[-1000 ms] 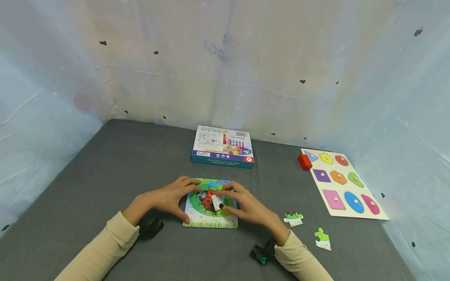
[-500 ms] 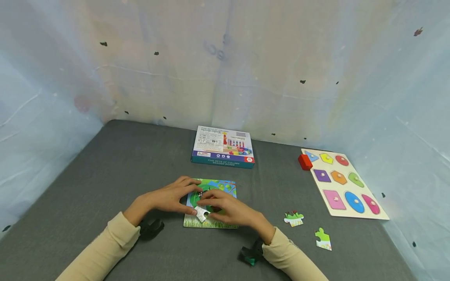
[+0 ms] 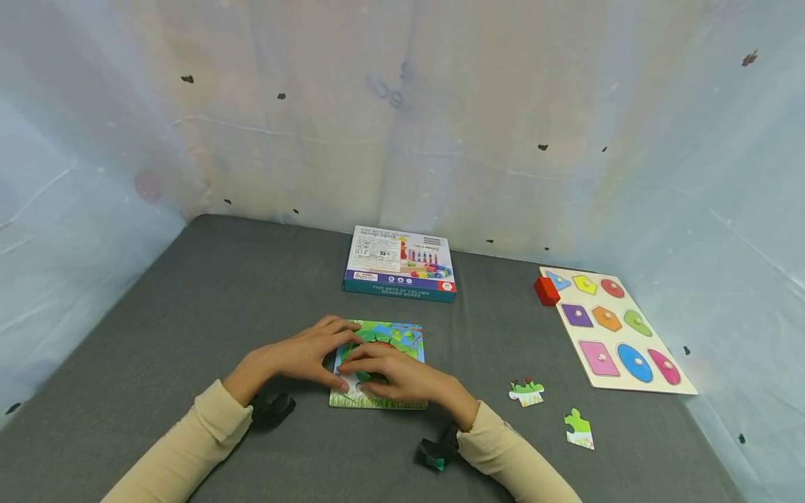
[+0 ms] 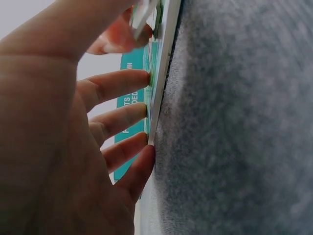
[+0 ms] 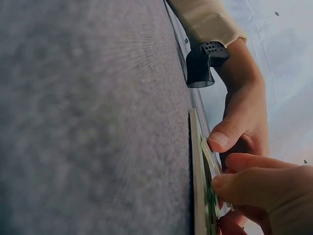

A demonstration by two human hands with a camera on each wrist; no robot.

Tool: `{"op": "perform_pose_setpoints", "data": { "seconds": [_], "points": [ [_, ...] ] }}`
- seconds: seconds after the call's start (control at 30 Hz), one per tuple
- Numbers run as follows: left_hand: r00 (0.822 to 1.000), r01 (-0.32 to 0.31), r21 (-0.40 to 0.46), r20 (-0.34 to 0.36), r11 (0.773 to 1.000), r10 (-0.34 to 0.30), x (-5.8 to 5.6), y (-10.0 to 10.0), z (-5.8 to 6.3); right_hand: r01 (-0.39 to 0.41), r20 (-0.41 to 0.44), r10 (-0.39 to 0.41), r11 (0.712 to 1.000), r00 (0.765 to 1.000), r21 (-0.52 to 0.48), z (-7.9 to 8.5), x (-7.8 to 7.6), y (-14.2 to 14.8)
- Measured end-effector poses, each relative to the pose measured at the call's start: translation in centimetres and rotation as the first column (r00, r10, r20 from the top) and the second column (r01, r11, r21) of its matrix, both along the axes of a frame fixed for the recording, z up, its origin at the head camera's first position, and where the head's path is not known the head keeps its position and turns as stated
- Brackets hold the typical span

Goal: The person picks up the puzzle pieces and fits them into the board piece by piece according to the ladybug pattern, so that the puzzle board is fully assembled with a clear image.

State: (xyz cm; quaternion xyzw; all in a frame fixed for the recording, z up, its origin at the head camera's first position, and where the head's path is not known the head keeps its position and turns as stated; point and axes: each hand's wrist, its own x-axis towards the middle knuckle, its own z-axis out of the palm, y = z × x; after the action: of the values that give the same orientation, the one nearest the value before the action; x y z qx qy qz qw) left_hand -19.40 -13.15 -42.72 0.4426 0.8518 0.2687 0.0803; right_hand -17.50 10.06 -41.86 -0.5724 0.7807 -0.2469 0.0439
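Observation:
A square puzzle board (image 3: 410, 339) with a green garden picture lies flat on the table. My right hand (image 3: 396, 375) is over its middle and pinches a jigsaw piece (image 5: 211, 157) between thumb and fingers. That piece is slightly tilted above the board at its lower left. My left hand (image 3: 302, 354) rests along the board's left side, fingers spread, their tips on its edge and surface. The left thumb touches the piece at its near end. Much of the ladybug picture is hidden under my right hand.
Two loose jigsaw pieces, one green and white (image 3: 527, 393) and another (image 3: 579, 429), lie to the right. A flat box (image 3: 399, 264) is behind the board. At the far right a wooden shape board (image 3: 610, 334) lies beside a red block (image 3: 546, 291).
My right hand has moved left across the board with the jigsaw piece, from its right side to its lower left. The left thumb has shifted inward to the piece; the left fingers stay put.

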Motion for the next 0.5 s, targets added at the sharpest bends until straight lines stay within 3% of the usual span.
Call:
{"op": "perform_pose_setpoints", "data": {
  "seconds": [0.17,0.33,0.5],
  "points": [
    [1.000,0.005,0.006,-0.011,1.000,-0.005,0.2,0.2,0.3,0.006,-0.007,-0.006,1.000,1.000,-0.012,-0.2,-0.1,0.1],
    [1.000,-0.007,-0.010,-0.011,1.000,0.007,0.4,0.3,0.5,0.133,-0.035,-0.135,0.990,0.990,-0.052,-0.7,0.1,0.8],
    [0.999,-0.025,-0.030,-0.021,0.999,0.024,0.4,0.3,0.6,0.223,-0.135,-0.230,0.973,0.964,-0.065,-1.6,0.1,1.2]
  ]
}}
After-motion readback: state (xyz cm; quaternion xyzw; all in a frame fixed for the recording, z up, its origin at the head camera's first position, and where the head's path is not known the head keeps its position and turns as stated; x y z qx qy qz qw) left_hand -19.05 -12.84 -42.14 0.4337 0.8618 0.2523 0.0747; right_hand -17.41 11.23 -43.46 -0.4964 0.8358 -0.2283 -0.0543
